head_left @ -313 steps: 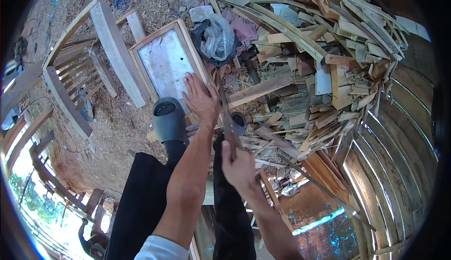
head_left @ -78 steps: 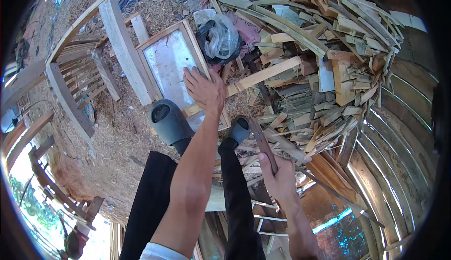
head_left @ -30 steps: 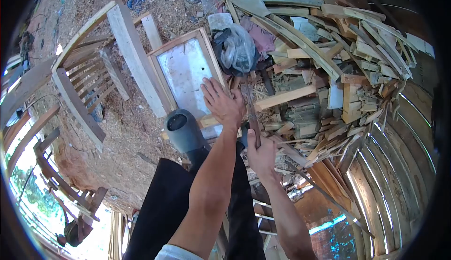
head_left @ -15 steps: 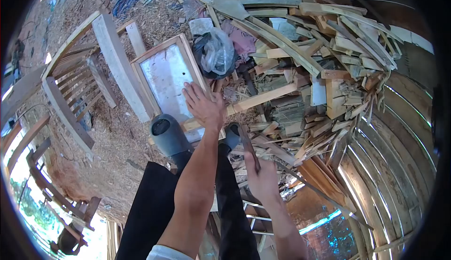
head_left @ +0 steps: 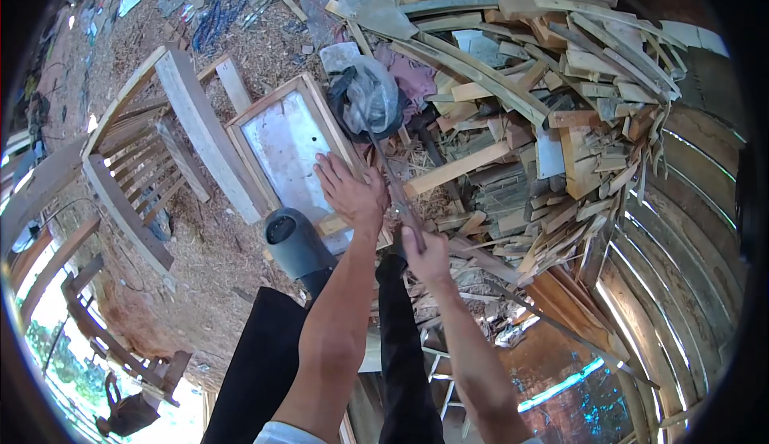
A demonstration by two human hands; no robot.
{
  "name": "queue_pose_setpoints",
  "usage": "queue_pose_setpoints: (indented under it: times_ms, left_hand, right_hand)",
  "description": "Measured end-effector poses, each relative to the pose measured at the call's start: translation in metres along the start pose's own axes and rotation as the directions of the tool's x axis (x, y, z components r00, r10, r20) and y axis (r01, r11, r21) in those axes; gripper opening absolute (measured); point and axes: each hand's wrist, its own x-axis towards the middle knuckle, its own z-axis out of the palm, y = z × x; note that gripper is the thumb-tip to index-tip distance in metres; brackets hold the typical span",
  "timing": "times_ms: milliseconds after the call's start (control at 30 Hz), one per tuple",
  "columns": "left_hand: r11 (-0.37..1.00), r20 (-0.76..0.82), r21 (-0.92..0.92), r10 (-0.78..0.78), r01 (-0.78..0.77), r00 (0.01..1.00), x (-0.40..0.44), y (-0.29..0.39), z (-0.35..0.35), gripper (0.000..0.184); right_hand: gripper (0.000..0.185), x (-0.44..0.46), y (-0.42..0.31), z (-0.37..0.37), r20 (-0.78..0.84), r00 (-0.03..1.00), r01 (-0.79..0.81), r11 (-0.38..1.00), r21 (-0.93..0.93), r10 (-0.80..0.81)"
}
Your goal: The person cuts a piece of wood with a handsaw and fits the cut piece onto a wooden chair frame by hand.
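Observation:
My left hand [head_left: 354,195] lies with its fingers spread over the lower right of a wooden frame [head_left: 324,115], which has a pale, worn panel [head_left: 280,151] inside. A wooden batten [head_left: 456,170] stretches rightward from under or beside that hand; the contact is partly hidden. My right hand [head_left: 428,256] is closed round the near end of a long thin handsaw [head_left: 392,175], seen nearly edge-on. Its blade points away past the right side of my left hand, crossing the batten. A dark boot [head_left: 295,240] stands against the frame's lower left part.
A curved plank [head_left: 204,127] and a slatted wooden piece [head_left: 148,155] lie on the left. Plastic bags [head_left: 372,103] rest beyond the frame. Scrap wood [head_left: 593,83] is heaped at the right, before a plank wall [head_left: 681,244]. Shavings cover the ground.
My right hand has moved forward and slightly left with the handsaw, whose blade now reaches past my left hand. The left hand keeps its place on the frame. The view has shifted slightly.

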Motion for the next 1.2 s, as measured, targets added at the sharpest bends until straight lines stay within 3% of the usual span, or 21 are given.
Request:
queue_pose_setpoints:
  times_ms: [67,167,233,333,400,467,567,633,700,767,867,933,1033,1100,1200]
  left_hand:
    - [1.000,-0.032,0.023,0.021,-0.020,0.999,0.006,-0.002,0.003,0.079]
    - [0.998,-0.045,0.046,0.037,-0.034,0.998,0.006,-0.007,0.006,0.077]
    - [0.999,-0.023,0.048,0.012,-0.011,1.000,0.002,-0.008,0.004,0.077]
    - [0.999,-0.031,0.025,0.021,-0.021,0.999,0.006,-0.007,0.006,0.077]
    - [0.997,-0.050,0.033,0.066,-0.064,0.997,0.006,-0.012,0.010,0.080]
    - [0.998,-0.034,0.045,0.035,-0.033,0.999,0.003,-0.006,0.004,0.079]
    - [0.999,-0.014,0.030,0.010,-0.010,1.000,0.008,-0.001,0.000,0.077]
    - [0.999,-0.034,0.002,0.033,-0.033,0.999,0.005,-0.005,-0.001,0.076]
    - [1.000,-0.032,-0.002,0.017,-0.017,0.999,0.011,-0.001,-0.001,0.077]
    - [0.999,-0.018,0.053,0.012,-0.011,1.000,0.004,-0.005,0.002,0.079]
    - [0.999,-0.014,0.046,0.015,-0.015,1.000,0.006,-0.005,0.003,0.079]
    - [0.998,-0.018,0.054,0.016,-0.015,1.000,0.006,-0.006,0.003,0.080]
    - [0.999,-0.021,0.037,0.014,-0.013,1.000,0.001,-0.006,0.002,0.080]
    - [0.999,-0.035,0.015,0.029,-0.028,0.999,0.007,-0.005,0.000,0.080]
    - [1.000,-0.010,-0.020,0.007,-0.007,1.000,-0.006,-0.011,0.002,0.081]
  right_hand:
    - [0.042,0.008,0.004,0.000,-0.029,0.994,0.107,0.991,0.083,-0.105]
    - [0.042,-0.019,-0.041,-0.012,-0.054,0.998,0.016,0.996,-0.086,-0.020]
    - [0.033,-0.056,-0.073,-0.034,0.035,0.992,-0.115,0.986,-0.117,0.120]
    - [0.036,-0.102,-0.100,-0.066,0.004,0.998,-0.061,0.990,-0.128,0.063]
    - [0.048,-0.108,-0.099,-0.075,0.092,0.993,-0.072,0.996,-0.047,0.076]
    - [0.036,-0.054,-0.086,-0.041,0.058,0.991,-0.116,0.990,-0.082,0.121]
    - [0.036,-0.021,-0.086,-0.028,0.049,0.986,-0.153,0.981,-0.119,0.160]
    - [0.039,-0.040,-0.093,-0.034,0.079,0.976,-0.189,0.970,-0.155,0.203]
    - [0.057,-0.094,-0.109,-0.055,-0.034,0.980,-0.201,0.973,-0.118,0.198]
    - [0.060,-0.134,-0.101,-0.066,-0.046,0.979,-0.202,0.979,-0.034,0.200]
    - [0.062,-0.095,-0.092,-0.052,-0.037,0.976,-0.218,0.968,-0.126,0.215]
    - [0.047,-0.038,-0.093,-0.037,0.034,0.959,-0.272,0.948,-0.165,0.281]
    - [0.053,-0.019,-0.113,-0.036,0.017,0.956,-0.285,0.946,-0.157,0.291]
    - [0.048,-0.045,-0.103,-0.038,0.005,0.958,-0.282,0.946,-0.160,0.286]
    - [0.056,-0.121,-0.094,-0.058,-0.051,0.979,-0.205,0.968,-0.145,0.199]
